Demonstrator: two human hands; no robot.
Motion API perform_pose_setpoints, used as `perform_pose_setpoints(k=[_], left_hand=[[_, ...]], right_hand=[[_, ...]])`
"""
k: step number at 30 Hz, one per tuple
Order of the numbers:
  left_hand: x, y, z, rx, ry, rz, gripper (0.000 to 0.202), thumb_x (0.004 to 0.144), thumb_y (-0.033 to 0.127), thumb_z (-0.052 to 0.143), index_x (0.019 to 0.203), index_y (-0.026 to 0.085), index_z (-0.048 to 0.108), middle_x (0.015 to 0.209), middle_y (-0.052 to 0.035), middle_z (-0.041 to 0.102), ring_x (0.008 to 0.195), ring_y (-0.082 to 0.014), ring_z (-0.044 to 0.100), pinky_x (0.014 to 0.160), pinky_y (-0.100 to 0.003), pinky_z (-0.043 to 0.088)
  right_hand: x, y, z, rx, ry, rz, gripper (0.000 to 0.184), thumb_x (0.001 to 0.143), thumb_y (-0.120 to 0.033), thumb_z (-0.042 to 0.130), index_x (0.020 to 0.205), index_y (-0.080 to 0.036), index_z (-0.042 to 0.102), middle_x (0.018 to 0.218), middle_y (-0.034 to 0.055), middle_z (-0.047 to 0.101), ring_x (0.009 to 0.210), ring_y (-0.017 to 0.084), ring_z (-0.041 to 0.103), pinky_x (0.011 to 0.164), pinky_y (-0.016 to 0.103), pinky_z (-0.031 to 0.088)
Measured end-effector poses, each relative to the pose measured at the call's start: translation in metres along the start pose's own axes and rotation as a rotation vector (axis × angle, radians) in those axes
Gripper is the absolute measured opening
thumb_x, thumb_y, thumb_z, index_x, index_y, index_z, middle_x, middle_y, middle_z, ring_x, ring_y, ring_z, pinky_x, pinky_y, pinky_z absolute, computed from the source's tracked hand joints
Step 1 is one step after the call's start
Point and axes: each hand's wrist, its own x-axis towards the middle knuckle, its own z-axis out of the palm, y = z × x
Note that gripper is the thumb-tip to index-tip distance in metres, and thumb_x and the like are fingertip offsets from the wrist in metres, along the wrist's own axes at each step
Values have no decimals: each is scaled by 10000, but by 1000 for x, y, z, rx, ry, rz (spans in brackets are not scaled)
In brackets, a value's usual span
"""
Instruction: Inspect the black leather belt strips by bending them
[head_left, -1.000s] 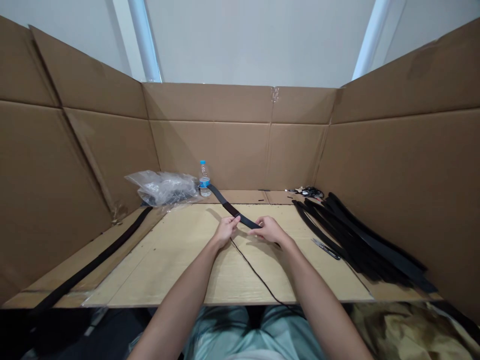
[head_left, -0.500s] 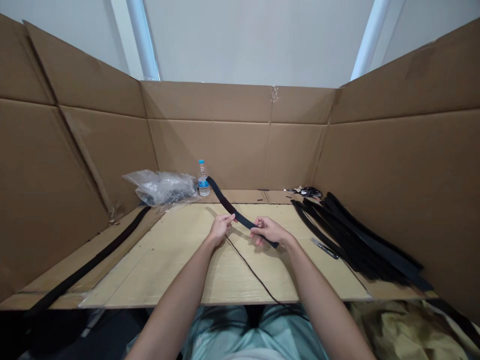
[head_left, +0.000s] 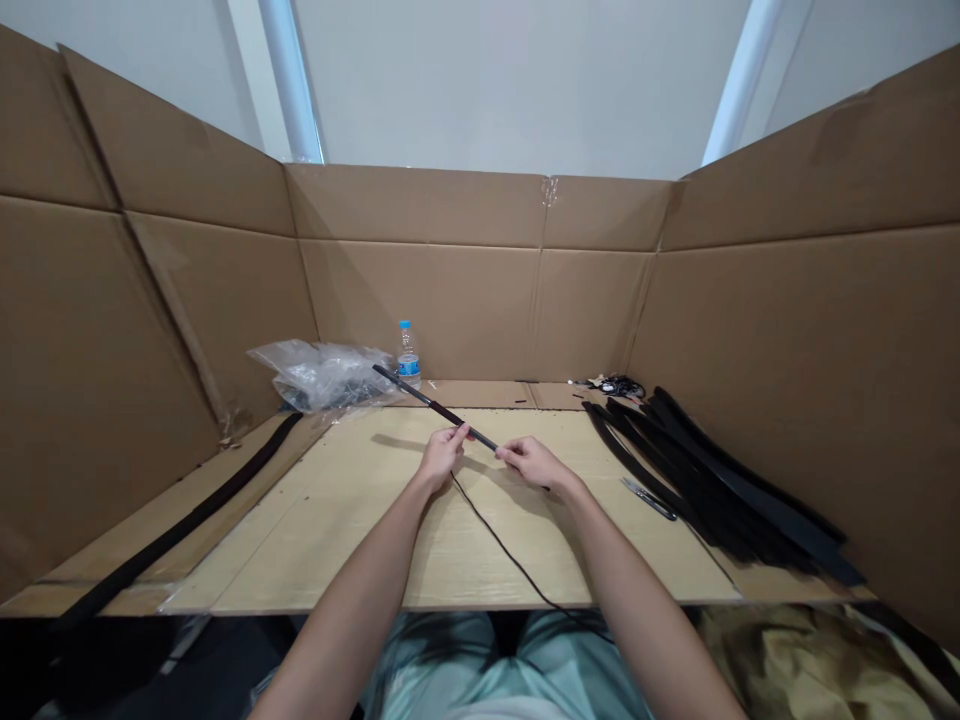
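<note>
Three brown cardboard walls [head_left: 480, 300] stand around a big pale wood board [head_left: 315, 540]. At the back of the board sit a clear plastic bag [head_left: 322, 376] and a water bottle [head_left: 408, 358] with a blue cap, side by side. On the right lies a big pile of black straps [head_left: 720, 485], and one long black strap [head_left: 180, 525] lies along the left side. Over the middle of the board, a thin black strap [head_left: 435, 405] is held up in the air, with its thin edge showing. It lies on a slant: its far end points up and to the left, toward the bag, and its near end points down and to the right, just past the right hand [head_left: 534, 464]. Both arms reach forward over the near edge of the board and lean in toward each other. The left hand [head_left: 442, 458] and the right hand are close together but not touching, and each one pinches the strap with its fingers and thumb. A thin black cord [head_left: 502, 550] runs from near the left hand over the near edge. The pile is well apart from the right hand, and a small metal tool [head_left: 649, 498] lies just beside the pile.
</note>
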Motion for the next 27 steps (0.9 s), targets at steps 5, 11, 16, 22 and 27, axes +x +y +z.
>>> perform_pose_setpoints(k=[5,11,16,22,27], left_hand=[[0,-1,1,2,18,10,544,620,683,649,651,156,518,425,102,187,387,-48,149,427,-230,60],[-2,2,-1,26,27,46,519,662,654,637,644,145,534,437,93,202,397,-49,158,433,-234,64],[-3,5,1,-9,-50,26,540,614,645,684,743,138,551,448,106,212,393,-48,159,426,-233,65],[-3,5,3,-1,-47,-1,521,604,634,695,663,152,509,416,106,219,390,-42,148,430,-232,63],[-5,5,5,48,-21,23,513,609,641,680,601,156,512,407,90,230,400,-50,160,440,-238,82]], right_hand=[[3,5,10,184,109,150,222,794,-293,623,793,-183,431,575,-37,545,468,101,506,454,199,357],[1,4,7,220,72,7,254,857,-376,555,783,-182,408,721,27,651,488,79,475,454,184,353],[-3,1,1,220,111,-28,294,806,-359,616,977,-126,564,770,27,606,611,94,485,552,202,380],[0,1,-1,112,44,30,208,714,-291,680,766,-102,611,625,-14,527,541,87,450,507,210,335],[1,3,2,119,164,72,305,652,-213,713,718,-185,416,597,-47,528,485,108,515,463,209,366]])
